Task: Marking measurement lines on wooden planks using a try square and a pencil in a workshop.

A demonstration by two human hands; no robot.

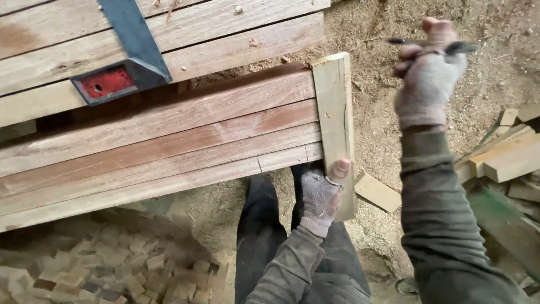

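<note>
The short board [336, 129] set across the plank ends is pale yellowish tan with a thin dark crack line down its face. The planks [169, 146] beneath it are reddish brown with lighter streaks of grain, while the boards [185, 34] stacked farther back are paler, a washed pinkish tan. A square [126, 53] lying there has a dark blue-grey blade and a bright red panel framed in dark metal. Both hands, left [322, 194] and right [430, 76], wear dusty grey fingerless gloves, above olive-grey sleeves. The pen [433, 46] is black. Sawdust [388, 34] on the floor is sandy beige; offcut blocks [112, 270] are light tan.
</note>
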